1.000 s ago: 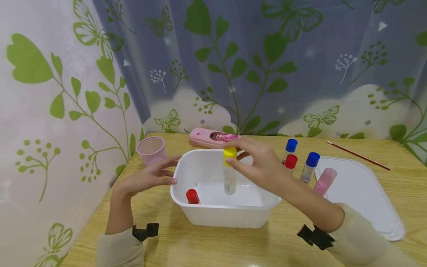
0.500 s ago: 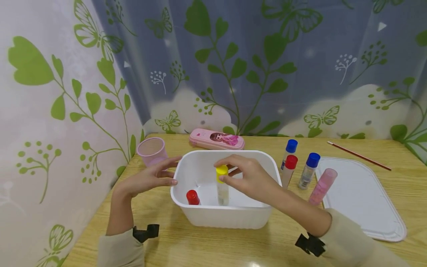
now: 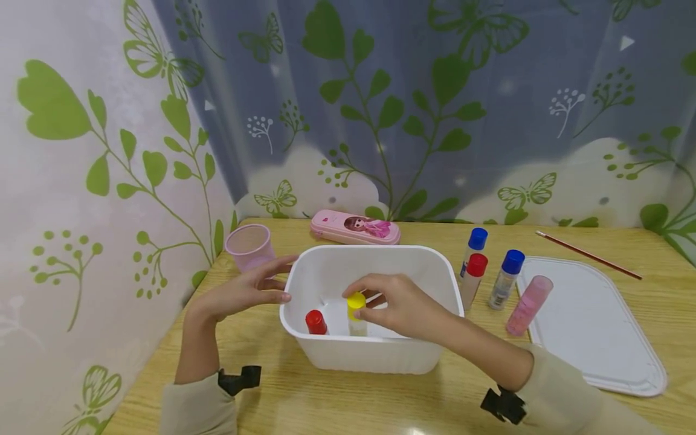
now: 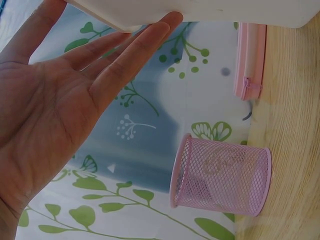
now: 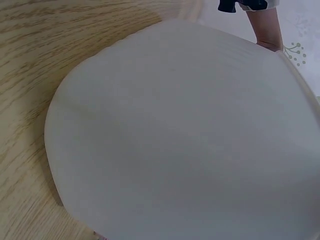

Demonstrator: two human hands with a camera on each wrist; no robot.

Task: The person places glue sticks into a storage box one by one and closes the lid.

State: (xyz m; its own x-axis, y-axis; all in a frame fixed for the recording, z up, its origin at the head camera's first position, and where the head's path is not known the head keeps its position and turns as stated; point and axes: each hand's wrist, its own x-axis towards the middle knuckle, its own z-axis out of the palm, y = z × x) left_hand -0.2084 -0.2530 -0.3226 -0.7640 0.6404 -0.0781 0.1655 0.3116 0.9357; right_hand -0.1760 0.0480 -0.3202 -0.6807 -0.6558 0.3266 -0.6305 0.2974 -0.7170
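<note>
A white plastic tub [image 3: 375, 355] stands on the wooden table in the head view. My right hand [image 3: 408, 307] reaches inside it and pinches the yellow cap of a clear bottle [image 3: 356, 302], which is upright near the front wall; its lower end is hidden. To its left in the tub is a red-capped bottle [image 3: 316, 322]. My left hand [image 3: 239, 296] touches the tub's left rim with extended fingers; in the left wrist view the palm [image 4: 45, 110] is visible under the tub wall [image 4: 215, 10]. The tub's outer wall [image 5: 175, 130] fills the right wrist view, hiding my right hand.
Right of the tub stand two blue-capped bottles [image 3: 507, 281], a red-capped bottle [image 3: 473, 281] and a pink bottle [image 3: 529, 306]. Beyond lie a white lid [image 3: 592, 326] and a pencil [image 3: 589, 255]. Behind are a pink pencil case [image 3: 356, 227] and a pink mesh cup [image 4: 222, 175].
My right hand has lowered the yellow-capped bottle deeper into the tub, moving it left and toward the front wall. My left hand has stayed at the rim.
</note>
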